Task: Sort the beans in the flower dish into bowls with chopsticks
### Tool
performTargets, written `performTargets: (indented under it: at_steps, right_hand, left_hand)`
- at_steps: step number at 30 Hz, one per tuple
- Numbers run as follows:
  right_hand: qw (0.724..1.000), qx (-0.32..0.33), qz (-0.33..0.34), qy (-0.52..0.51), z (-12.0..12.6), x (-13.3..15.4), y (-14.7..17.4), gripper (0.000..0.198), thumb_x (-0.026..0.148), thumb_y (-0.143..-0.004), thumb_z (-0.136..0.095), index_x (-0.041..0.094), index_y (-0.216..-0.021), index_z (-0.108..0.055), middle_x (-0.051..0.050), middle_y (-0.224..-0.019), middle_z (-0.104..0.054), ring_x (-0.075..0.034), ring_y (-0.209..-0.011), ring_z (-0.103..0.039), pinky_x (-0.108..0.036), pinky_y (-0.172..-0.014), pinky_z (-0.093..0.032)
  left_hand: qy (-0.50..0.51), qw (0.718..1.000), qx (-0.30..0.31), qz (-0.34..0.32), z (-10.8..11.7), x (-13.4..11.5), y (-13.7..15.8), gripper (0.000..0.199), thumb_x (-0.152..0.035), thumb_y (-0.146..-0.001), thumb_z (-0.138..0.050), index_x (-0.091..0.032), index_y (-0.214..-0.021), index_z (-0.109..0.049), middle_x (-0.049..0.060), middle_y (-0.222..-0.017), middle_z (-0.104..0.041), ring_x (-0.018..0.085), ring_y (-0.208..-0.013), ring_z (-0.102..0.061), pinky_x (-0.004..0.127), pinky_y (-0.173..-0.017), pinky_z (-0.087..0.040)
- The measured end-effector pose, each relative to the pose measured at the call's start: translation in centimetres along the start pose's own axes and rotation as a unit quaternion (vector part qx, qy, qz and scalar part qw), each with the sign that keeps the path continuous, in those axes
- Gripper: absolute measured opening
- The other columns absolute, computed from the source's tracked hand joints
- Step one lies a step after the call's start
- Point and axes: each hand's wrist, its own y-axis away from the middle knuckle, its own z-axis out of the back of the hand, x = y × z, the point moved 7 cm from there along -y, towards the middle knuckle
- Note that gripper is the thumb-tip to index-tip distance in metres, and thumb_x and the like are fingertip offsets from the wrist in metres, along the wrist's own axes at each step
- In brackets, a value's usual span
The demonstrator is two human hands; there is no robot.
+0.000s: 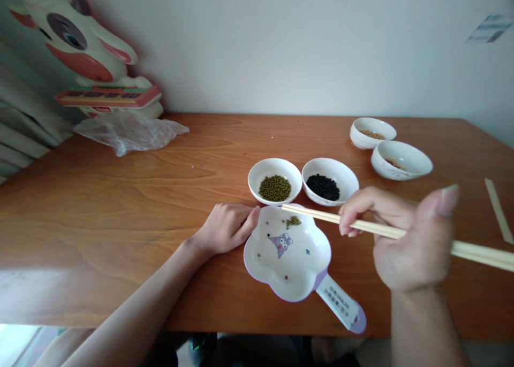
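Observation:
My right hand [401, 228] grips a pair of pale wooden chopsticks [373, 227], thumb raised. The chopstick tips are over the far edge of a white flower-shaped dish [297, 276] with a purple rim, cartoon print and labelled handle. A few green mung beans [293, 221] lie in the dish, below the tips. My left hand [228, 227] rests on the table with fingers curled at the dish's upper left rim; its fingertips are partly hidden. Behind the dish, a white bowl of mung beans [275, 188] stands beside a white bowl of black beans [323, 187].
Two more white bowls [373, 127] stand at the back right, with small contents hard to make out. A pale strip [498, 212] lies at the right. A crumpled plastic bag [132, 134] and a cow-shaped toy keyboard [108, 97] are at the back left, near the wall.

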Motion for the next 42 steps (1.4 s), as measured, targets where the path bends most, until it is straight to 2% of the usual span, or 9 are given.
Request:
performTargets:
  at_steps: [5, 8, 11, 15, 18, 24, 34, 42]
  right_hand:
    - [0.985, 0.161, -0.035, 0.047, -1.7, -1.2, 1.4, 0.077, 0.069, -0.104, -0.013, 0.023, -0.07, -0.064, -0.004, -0.065, -0.062, -0.019, -0.064, -0.057, -0.036, -0.062, -0.039]
    - [0.977, 0.207, -0.035, 0.049, -2.4, -1.7, 2.1, 0.074, 0.067, -0.105, -0.015, 0.022, -0.072, -0.063, -0.003, -0.066, -0.061, -0.017, -0.064, -0.057, -0.034, -0.063, -0.039]
    - [0.971, 0.229, -0.049, 0.038, -2.1, -2.1, 2.7, 0.077, 0.069, -0.104, -0.013, 0.022, -0.071, -0.063, -0.003, -0.066, -0.06, -0.018, -0.064, -0.057, -0.034, -0.064, -0.039]
    - [0.975, 0.206, -0.083, 0.031, -0.5, -3.1, 2.6, 0.083, 0.072, -0.102, -0.008, 0.022, -0.065, -0.064, -0.004, -0.063, -0.057, -0.018, -0.062, -0.054, -0.035, -0.062, -0.039]
    - [0.98, 0.165, -0.105, 0.045, 0.5, -4.0, 1.9, 0.082, 0.07, -0.103, -0.011, 0.022, -0.066, -0.066, -0.004, -0.062, -0.059, -0.019, -0.062, -0.055, -0.035, -0.061, -0.04]
    - [0.99, 0.089, -0.071, 0.082, 1.5, -3.8, 1.1, 0.081, 0.068, -0.104, -0.011, 0.023, -0.066, -0.068, -0.005, -0.062, -0.062, -0.02, -0.063, -0.057, -0.035, -0.062, -0.041]
    - [0.987, 0.134, -0.055, 0.073, -0.6, -3.2, 1.8, 0.074, 0.065, -0.105, -0.018, 0.023, -0.072, -0.069, -0.005, -0.067, -0.065, -0.02, -0.063, -0.06, -0.034, -0.059, -0.043]
    - [0.986, 0.101, -0.055, 0.117, 1.4, -3.4, 1.4, 0.081, 0.069, -0.103, -0.01, 0.024, -0.066, -0.066, -0.005, -0.063, -0.06, -0.021, -0.064, -0.057, -0.037, -0.065, -0.04]
  left_hand:
    - [-0.001, 1.0, -0.003, -0.003, 0.0, -0.1, -0.1, 0.052, -0.041, -0.11, -0.029, -0.018, -0.069, -0.05, 0.001, -0.066, -0.06, 0.011, -0.056, -0.042, 0.029, -0.059, -0.027]
    - [-0.005, 1.0, -0.004, -0.014, 0.1, -0.3, -0.1, 0.05, -0.04, -0.111, -0.029, -0.019, -0.07, -0.049, 0.0, -0.067, -0.06, 0.012, -0.057, -0.043, 0.029, -0.059, -0.027]
    - [-0.008, 1.0, -0.006, -0.018, 0.1, -0.3, -0.1, 0.049, -0.039, -0.111, -0.029, -0.019, -0.07, -0.048, 0.0, -0.067, -0.06, 0.012, -0.057, -0.043, 0.03, -0.059, -0.027]
    - [-0.002, 1.0, -0.012, -0.023, 0.2, -0.4, 0.0, 0.049, -0.039, -0.111, -0.029, -0.019, -0.07, -0.046, 0.0, -0.066, -0.058, 0.012, -0.057, -0.041, 0.03, -0.059, -0.027]
    - [0.001, 1.0, -0.012, -0.02, 0.2, -0.4, 0.0, 0.048, -0.039, -0.111, -0.03, -0.019, -0.07, -0.046, -0.001, -0.066, -0.058, 0.011, -0.057, -0.041, 0.029, -0.06, -0.027]
    - [0.002, 1.0, -0.014, -0.026, 0.3, -0.6, -0.1, 0.047, -0.038, -0.11, -0.031, -0.019, -0.07, -0.047, -0.001, -0.065, -0.058, 0.011, -0.057, -0.041, 0.029, -0.06, -0.029]
    - [-0.001, 0.999, -0.013, -0.032, 0.3, -0.5, -0.1, 0.048, -0.038, -0.11, -0.03, -0.019, -0.07, -0.048, 0.0, -0.066, -0.058, 0.012, -0.057, -0.043, 0.029, -0.06, -0.03]
    - [0.003, 0.999, -0.012, -0.029, 0.3, -0.5, 0.0, 0.048, -0.038, -0.11, -0.03, -0.019, -0.07, -0.047, 0.0, -0.066, -0.058, 0.012, -0.057, -0.043, 0.029, -0.06, -0.03]
